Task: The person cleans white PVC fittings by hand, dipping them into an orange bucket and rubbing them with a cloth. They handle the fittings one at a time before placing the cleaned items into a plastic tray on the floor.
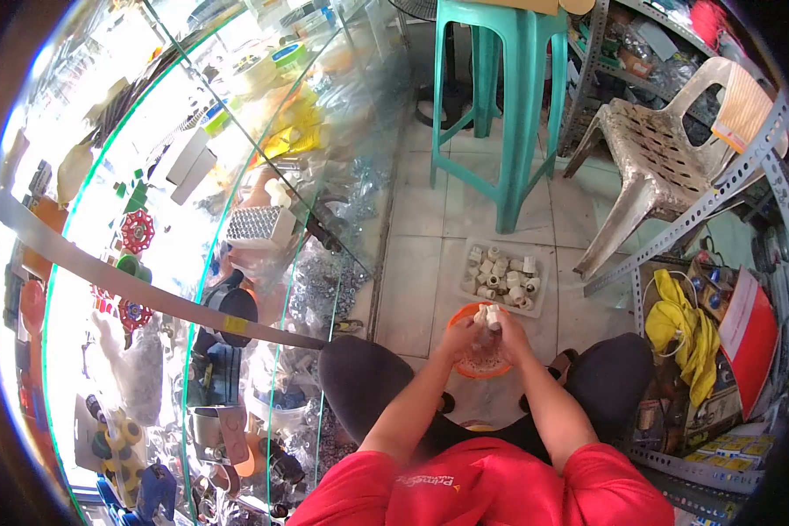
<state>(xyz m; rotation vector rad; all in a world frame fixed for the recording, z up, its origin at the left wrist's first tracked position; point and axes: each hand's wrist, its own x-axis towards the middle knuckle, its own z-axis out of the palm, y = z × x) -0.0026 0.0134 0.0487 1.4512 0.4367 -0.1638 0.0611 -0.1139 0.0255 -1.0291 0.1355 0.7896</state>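
Note:
Both my hands are together over a small orange basin (462,317) between my knees, which holds cloudy, sudsy-looking liquid. My left hand (463,335) is closed around a white plastic pipe fitting (481,314). Close against it, my right hand (508,337) grips another white pipe fitting (494,315). The fingers partly cover both pieces, so their full shape is hidden. Just beyond the basin, a clear plastic tub (542,273) on the floor holds many similar white fittings (498,276).
A glass display case (263,202) full of hardware runs along the left. Ahead stands a green plastic stool (510,131). A worn plastic chair (649,140) and metal shelving (701,223) with a yellow cloth (688,329) are on the right. Pale tiles (421,263) cover the floor.

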